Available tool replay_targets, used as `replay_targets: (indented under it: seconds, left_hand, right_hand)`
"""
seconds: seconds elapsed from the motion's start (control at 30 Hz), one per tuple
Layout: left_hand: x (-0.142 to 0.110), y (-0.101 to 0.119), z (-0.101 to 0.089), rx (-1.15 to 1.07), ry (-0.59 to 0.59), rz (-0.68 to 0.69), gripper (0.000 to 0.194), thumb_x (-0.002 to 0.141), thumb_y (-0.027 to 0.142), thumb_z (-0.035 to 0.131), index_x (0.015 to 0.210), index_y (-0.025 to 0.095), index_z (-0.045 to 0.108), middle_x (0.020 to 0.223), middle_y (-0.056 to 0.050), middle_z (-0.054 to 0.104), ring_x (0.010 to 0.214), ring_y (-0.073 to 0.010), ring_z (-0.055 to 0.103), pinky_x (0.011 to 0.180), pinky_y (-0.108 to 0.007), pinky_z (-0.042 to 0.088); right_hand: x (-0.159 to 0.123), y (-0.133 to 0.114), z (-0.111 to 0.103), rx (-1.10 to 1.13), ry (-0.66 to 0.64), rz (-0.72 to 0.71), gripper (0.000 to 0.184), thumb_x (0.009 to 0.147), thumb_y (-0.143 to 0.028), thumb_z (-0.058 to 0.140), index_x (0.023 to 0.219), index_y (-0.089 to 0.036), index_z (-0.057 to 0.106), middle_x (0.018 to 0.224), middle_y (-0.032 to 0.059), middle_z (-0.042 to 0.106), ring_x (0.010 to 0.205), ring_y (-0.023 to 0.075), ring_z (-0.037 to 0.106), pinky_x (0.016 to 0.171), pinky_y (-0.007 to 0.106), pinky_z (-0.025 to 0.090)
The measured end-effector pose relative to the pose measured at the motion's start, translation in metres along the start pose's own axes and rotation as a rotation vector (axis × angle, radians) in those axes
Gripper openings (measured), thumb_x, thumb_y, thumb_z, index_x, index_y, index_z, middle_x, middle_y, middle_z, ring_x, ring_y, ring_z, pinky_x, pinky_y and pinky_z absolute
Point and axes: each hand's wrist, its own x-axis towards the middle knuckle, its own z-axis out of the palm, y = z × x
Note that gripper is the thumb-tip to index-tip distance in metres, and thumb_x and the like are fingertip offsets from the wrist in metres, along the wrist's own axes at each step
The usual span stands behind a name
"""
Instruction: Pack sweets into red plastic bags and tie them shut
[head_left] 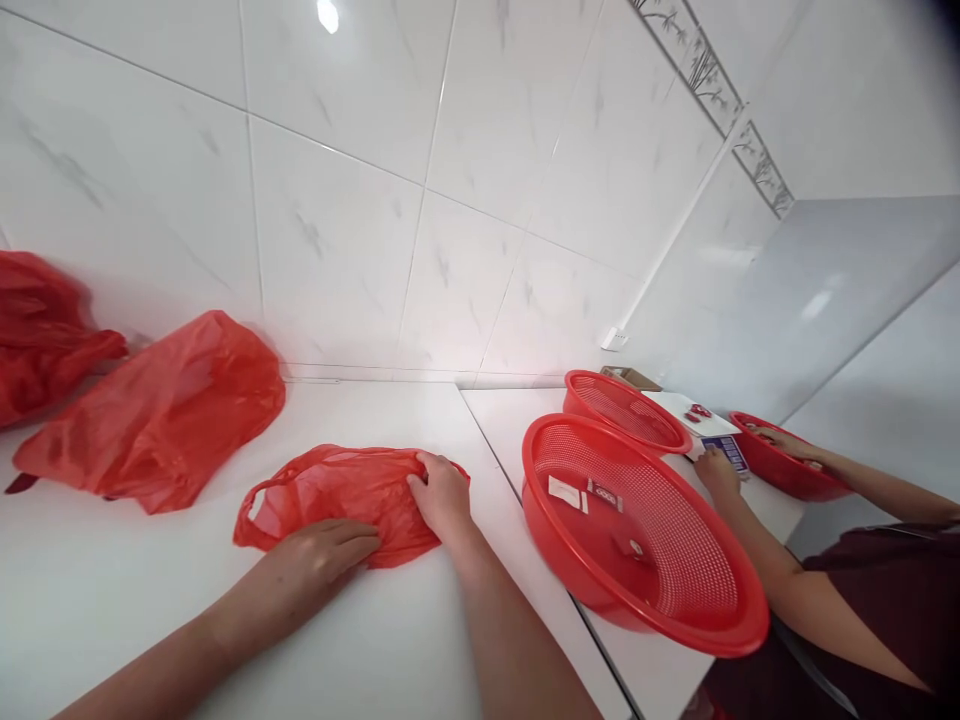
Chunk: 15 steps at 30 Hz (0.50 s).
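A thin red plastic bag (337,490) lies crumpled on the white table, one handle loop spread at its left end. My left hand (322,560) rests along the bag's near edge with its fingers stretched out, the fingertips on the plastic. At the bag's right end, my right hand (444,497) grips the plastic between thumb and fingers. Whether anything is inside this bag, I cannot tell. Behind and to the left stands a fuller red bag (172,410), with another red bag (37,340) at the far left edge.
A large red basket (637,620) with a few small packets stands at right, a second red basket (622,410) behind it. A co-worker's hand (718,472) is near a white board (686,410); their other hand reaches into a further red basket (787,475). Tiled wall (337,250) bounds the back.
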Motion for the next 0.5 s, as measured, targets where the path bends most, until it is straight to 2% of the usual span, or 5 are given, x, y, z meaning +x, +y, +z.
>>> replay_targets:
  seconds: [0.1,0.27,0.37,0.5]
  left_hand:
    - [0.000,-0.005,0.000,-0.020,-0.200,-0.054,0.032,0.094,0.024,0.035,0.112,0.028,0.061,0.108,0.002,0.068,0.093,-0.0163,0.064,0.079,-0.027,0.051]
    - [-0.002,-0.013,0.006,-0.046,-0.219,-0.107,0.032,0.092,0.027,0.038,0.113,0.027,0.063,0.114,-0.003,0.067,0.102,-0.0214,0.063,0.085,-0.029,0.050]
    - [-0.005,-0.015,0.007,-0.063,-0.201,-0.104,0.033,0.092,0.028,0.039,0.113,0.028,0.063,0.115,-0.003,0.067,0.103,-0.0221,0.062,0.086,-0.029,0.050]
    - [-0.005,-0.016,0.004,-0.101,-0.183,-0.098,0.033,0.091,0.032,0.040,0.115,0.029,0.063,0.117,-0.001,0.066,0.106,-0.0235,0.061,0.086,-0.033,0.051]
  right_hand:
    - [-0.006,-0.011,-0.009,0.012,0.078,-0.044,0.035,0.086,-0.022,0.048,0.120,-0.024,0.056,0.110,0.0035,0.062,0.100,0.0149,0.057,0.088,0.027,0.044]
    - [-0.027,-0.038,-0.038,0.075,0.275,-0.253,0.030,0.086,-0.017,0.044,0.112,-0.022,0.060,0.104,0.0045,0.059,0.097,0.0140,0.054,0.086,0.027,0.045]
    - [-0.043,-0.045,-0.072,0.111,0.331,-0.349,0.027,0.085,-0.016,0.048,0.107,-0.021,0.062,0.105,0.0057,0.058,0.099,0.0152,0.054,0.088,0.030,0.046]
    - [-0.056,-0.036,-0.136,0.069,0.359,-0.252,0.024,0.084,-0.021,0.051,0.105,-0.022,0.063,0.111,0.0071,0.056,0.105,0.0179,0.053,0.092,0.034,0.044]
